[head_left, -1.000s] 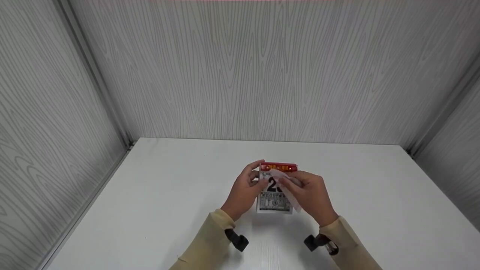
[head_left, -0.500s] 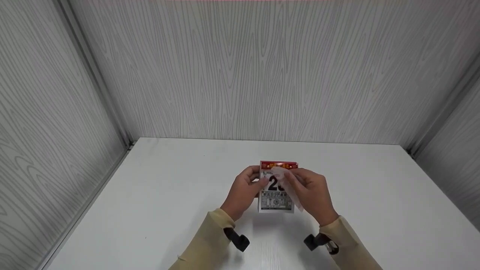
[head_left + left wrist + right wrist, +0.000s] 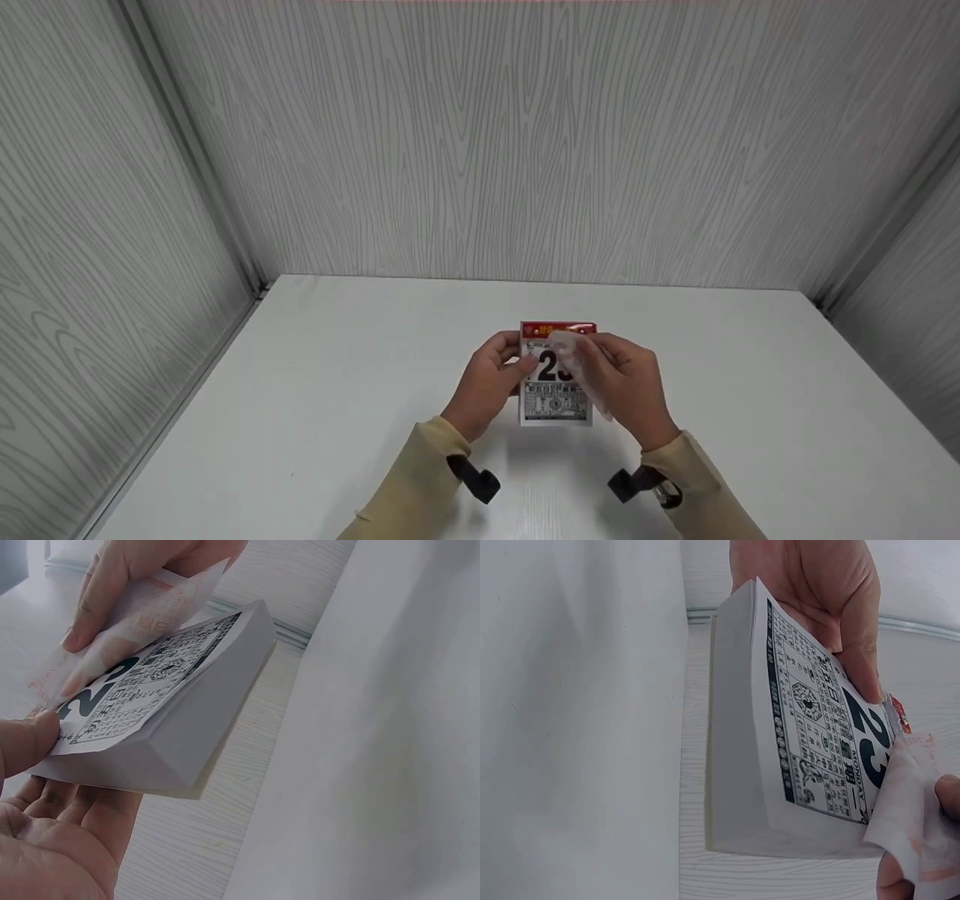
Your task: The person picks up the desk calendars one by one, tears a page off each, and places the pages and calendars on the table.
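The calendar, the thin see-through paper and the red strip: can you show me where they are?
Calendar (image 3: 801,731): right wrist view, middle of its printed top page.
Thin paper (image 3: 146,622): left wrist view, its reddish-printed middle.
Red strip (image 3: 556,328): head view, near its middle.

My head camera looks forward and down, farthest from the thick, white, red-topped paper calendar block (image 3: 555,397). My left wrist camera looks closely from its bottom left toward my bare right hand (image 3: 634,382); my right one, also near, from its bottom right toward my bare left hand (image 3: 480,386). Both show its black number.
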### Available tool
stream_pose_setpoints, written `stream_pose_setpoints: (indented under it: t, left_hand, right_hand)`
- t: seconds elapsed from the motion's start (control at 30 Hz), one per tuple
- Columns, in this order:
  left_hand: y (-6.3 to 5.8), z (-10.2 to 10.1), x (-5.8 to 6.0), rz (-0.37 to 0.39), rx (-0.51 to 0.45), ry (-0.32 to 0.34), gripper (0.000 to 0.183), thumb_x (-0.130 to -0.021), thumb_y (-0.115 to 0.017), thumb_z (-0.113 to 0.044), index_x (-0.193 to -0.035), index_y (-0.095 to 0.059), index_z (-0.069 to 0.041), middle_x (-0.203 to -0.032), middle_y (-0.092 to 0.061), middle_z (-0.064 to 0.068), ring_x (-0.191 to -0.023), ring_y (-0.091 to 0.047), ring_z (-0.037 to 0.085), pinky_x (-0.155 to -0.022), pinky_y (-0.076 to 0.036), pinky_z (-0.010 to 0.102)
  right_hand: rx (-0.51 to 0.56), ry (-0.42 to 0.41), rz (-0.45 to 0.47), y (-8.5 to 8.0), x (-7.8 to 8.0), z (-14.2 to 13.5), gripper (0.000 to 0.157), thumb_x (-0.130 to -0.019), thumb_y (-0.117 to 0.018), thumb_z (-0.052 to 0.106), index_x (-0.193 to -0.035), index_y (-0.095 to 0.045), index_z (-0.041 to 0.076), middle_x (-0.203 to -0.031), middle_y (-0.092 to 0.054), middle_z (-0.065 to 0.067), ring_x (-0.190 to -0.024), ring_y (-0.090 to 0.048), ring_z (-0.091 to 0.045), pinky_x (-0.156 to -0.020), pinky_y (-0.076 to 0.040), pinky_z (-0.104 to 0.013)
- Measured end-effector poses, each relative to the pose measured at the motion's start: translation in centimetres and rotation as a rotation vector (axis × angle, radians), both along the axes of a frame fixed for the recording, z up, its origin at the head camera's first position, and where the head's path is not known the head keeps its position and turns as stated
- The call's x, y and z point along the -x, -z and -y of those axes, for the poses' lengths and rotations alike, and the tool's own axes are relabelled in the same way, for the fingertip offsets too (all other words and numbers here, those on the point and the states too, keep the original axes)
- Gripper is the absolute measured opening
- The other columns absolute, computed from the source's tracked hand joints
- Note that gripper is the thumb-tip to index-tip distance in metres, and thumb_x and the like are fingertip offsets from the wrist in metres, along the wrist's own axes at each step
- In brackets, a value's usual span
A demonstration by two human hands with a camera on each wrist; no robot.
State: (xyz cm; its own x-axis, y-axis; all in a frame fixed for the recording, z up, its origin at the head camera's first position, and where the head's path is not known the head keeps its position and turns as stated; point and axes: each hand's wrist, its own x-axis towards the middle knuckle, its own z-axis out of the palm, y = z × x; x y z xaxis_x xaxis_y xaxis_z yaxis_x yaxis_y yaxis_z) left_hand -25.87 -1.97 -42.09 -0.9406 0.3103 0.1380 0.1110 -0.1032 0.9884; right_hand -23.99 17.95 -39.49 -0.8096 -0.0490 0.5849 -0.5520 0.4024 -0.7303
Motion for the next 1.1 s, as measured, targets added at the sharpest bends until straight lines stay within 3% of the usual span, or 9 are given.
stream_pose_setpoints:
  t: [0.2, 0.3, 0.5, 0.6, 0.73, 0.9, 1.1]
  left_hand:
    - [-0.1, 0.1, 0.1, 0.015, -0.016, 0.001, 0.033, -0.091, -0.063, -0.031, -0.122, -0.055, -0.022, -0.113, -0.065, 0.002, -0.098, -0.066, 0.023, -0.082, -0.053, 0.042]
    - [0.0, 0.1, 0.2, 0.020, -0.026, 0.004, 0.033, -0.091, -0.063, -0.031, -0.122, -0.055, -0.022, -0.113, -0.065, 0.003, -0.098, -0.066, 0.024, -0.080, -0.054, 0.039]
    - [0.2, 0.1, 0.4, 0.039, -0.041, 0.006, 0.034, -0.091, -0.063, -0.030, -0.123, -0.054, -0.021, -0.115, -0.064, 0.004, -0.100, -0.064, 0.024, -0.080, -0.054, 0.038]
    - [0.1, 0.2, 0.4, 0.047, -0.052, 0.008, 0.034, -0.092, -0.063, -0.029, -0.123, -0.054, -0.020, -0.115, -0.064, 0.004, -0.101, -0.064, 0.024, -0.081, -0.054, 0.038]
    - [0.1, 0.2, 0.3, 0.041, -0.053, 0.009, 0.034, -0.092, -0.062, -0.030, -0.123, -0.054, -0.020, -0.115, -0.064, 0.005, -0.101, -0.064, 0.024, -0.080, -0.054, 0.037]
    - [0.1, 0.3, 0.4, 0.035, -0.059, 0.012, 0.033, -0.092, -0.062, -0.029, -0.123, -0.054, -0.019, -0.114, -0.064, 0.006, -0.100, -0.064, 0.024, -0.081, -0.054, 0.038]
    - [0.0, 0.3, 0.3, 0.020, 0.000, -0.028, 0.032, -0.092, -0.062, -0.029, -0.122, -0.054, -0.020, -0.112, -0.064, 0.004, -0.098, -0.064, 0.022, -0.081, -0.053, 0.038]
  right_hand:
    - [-0.005, -0.012, 0.008, -2.3, -1.8, 0.9, 0.016, -0.093, -0.058, 0.005, -0.099, -0.070, -0.004, -0.091, -0.071, -0.015, -0.071, -0.063, -0.028, -0.065, -0.050, -0.019]
    - [-0.002, -0.008, 0.001, -2.4, -1.8, 0.9, 0.015, -0.093, -0.058, 0.004, -0.098, -0.070, -0.004, -0.089, -0.071, -0.016, -0.070, -0.063, -0.028, -0.064, -0.050, -0.019]
    - [0.043, 0.025, 0.032, -0.9, -0.5, 0.0, 0.018, -0.093, -0.060, 0.017, -0.097, -0.073, 0.006, -0.086, -0.071, -0.007, -0.069, -0.060, -0.021, -0.063, -0.047, -0.019]
    - [0.050, 0.041, 0.050, -0.9, -0.5, -0.1, 0.018, -0.094, -0.060, 0.017, -0.097, -0.073, 0.004, -0.087, -0.071, -0.009, -0.070, -0.060, -0.020, -0.063, -0.047, -0.019]
    - [0.040, 0.012, 0.066, -2.2, -1.5, 0.2, 0.019, -0.095, -0.056, 0.007, -0.100, -0.069, -0.005, -0.088, -0.069, -0.019, -0.070, -0.061, -0.023, -0.061, -0.048, -0.020]
    - [0.079, 0.017, 0.107, -0.8, 0.0, -0.6, 0.021, -0.095, -0.057, 0.015, -0.098, -0.071, 0.000, -0.087, -0.068, -0.016, -0.067, -0.052, -0.018, -0.056, -0.040, -0.021]
    - [0.064, 0.005, 0.165, 0.1, 0.7, -1.0, 0.020, -0.092, -0.063, 0.028, -0.097, -0.071, 0.010, -0.093, -0.069, -0.007, -0.076, -0.060, -0.018, -0.065, -0.050, -0.023]
